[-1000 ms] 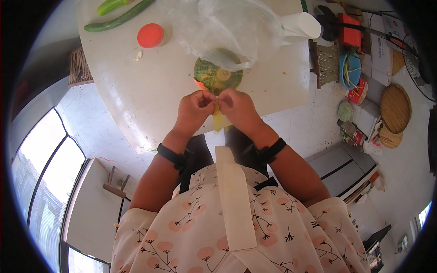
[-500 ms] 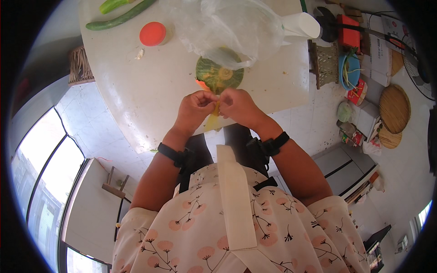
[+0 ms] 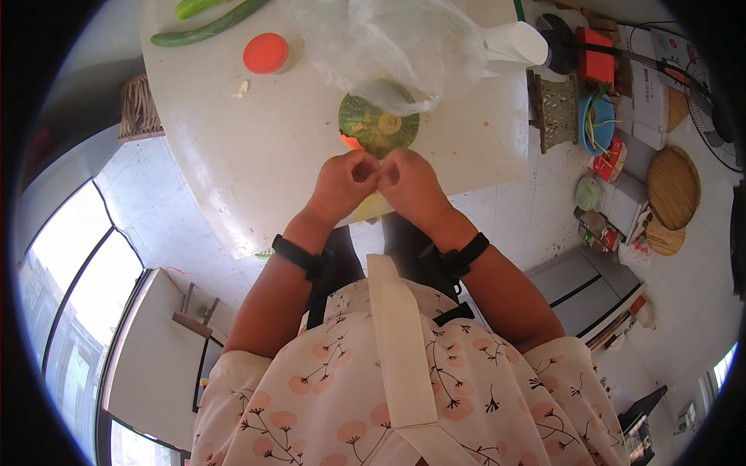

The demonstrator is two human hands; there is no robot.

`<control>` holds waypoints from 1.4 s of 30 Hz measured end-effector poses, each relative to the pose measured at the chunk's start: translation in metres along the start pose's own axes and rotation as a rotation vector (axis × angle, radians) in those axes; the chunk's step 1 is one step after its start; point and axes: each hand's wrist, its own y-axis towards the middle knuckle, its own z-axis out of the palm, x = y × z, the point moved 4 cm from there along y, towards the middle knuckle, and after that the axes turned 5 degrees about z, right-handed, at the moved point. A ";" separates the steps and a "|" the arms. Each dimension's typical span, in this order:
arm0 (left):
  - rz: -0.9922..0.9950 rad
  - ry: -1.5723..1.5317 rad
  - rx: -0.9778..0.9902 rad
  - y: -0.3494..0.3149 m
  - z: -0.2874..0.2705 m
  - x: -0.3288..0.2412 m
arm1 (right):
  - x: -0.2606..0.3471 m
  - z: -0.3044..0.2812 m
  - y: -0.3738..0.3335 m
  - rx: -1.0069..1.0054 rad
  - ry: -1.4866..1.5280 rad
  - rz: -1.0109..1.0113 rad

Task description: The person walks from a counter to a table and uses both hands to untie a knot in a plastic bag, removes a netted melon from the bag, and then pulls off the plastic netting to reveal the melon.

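My left hand (image 3: 340, 185) and my right hand (image 3: 410, 185) meet fingertip to fingertip over the near edge of a round white table (image 3: 233, 155). Both are closed on a small yellow piece of food (image 3: 373, 208) that hangs below them. What the fingertips pinch is hidden. Just beyond my hands lies a round green plate (image 3: 365, 124) with yellow pieces on it and an orange bit (image 3: 350, 142) at its near rim. A crumpled clear plastic bag (image 3: 388, 46) overlaps the plate's far side.
On the table's far side are an orange round lid (image 3: 266, 53), a long green cucumber (image 3: 210, 27) and a white jug (image 3: 517, 45). To the right stand a small stand holding a blue bowl (image 3: 594, 124), boxes, and round woven trays (image 3: 672, 186) on the tiled floor.
Both hands stay pressed together at the same spot over the table edge; only the view shifts slightly.
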 end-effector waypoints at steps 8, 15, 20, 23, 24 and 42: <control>-0.113 -0.295 0.000 -0.003 -0.001 -0.002 | -0.002 0.000 0.000 0.128 0.520 0.271; -0.137 -0.409 -0.096 -0.002 -0.001 0.001 | 0.005 -0.003 -0.001 -0.039 0.126 -0.044; -0.131 -0.360 -0.119 -0.002 0.000 0.000 | 0.010 -0.004 0.000 -0.112 0.010 -0.176; -0.114 -0.246 -0.091 -0.002 -0.002 -0.003 | 0.010 -0.012 0.001 0.037 0.159 -0.081; -0.095 -0.182 -0.079 -0.002 -0.003 -0.004 | 0.013 -0.016 0.001 0.038 0.160 -0.081; -0.028 -0.125 -0.081 0.005 0.001 -0.009 | -0.005 -0.009 0.006 0.178 0.247 0.153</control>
